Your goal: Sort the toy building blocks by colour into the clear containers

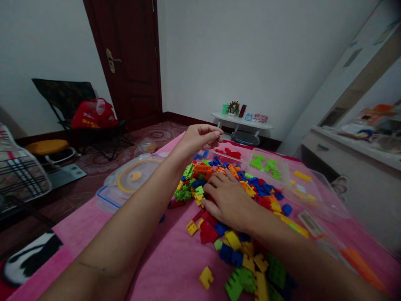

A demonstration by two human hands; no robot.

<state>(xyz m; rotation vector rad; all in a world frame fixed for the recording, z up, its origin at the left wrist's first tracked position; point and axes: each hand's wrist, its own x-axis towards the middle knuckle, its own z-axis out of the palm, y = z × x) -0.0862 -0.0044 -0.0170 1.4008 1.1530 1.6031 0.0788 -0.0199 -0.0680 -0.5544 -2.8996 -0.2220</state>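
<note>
My left hand (202,138) is raised beyond the far side of a heap of toy building blocks (191,184), near a clear container of red blocks (230,153). Its thumb and forefinger come together in a pinch; anything between them is too small or hidden to make out. Resting on the heap, my right hand (230,200) has its fingers spread over orange, yellow and red blocks. No block is visibly gripped in it. Green blocks (265,165) lie in a clear container farther right. A single yellow block (206,277) sits apart on the pink cloth (175,259).
Clear lids (125,179) lie on the left of the table. A clear container with yellow blocks (302,176) stands at the right. Behind are a low white shelf (241,120), a chair with a red bag (94,113) and a door (131,62).
</note>
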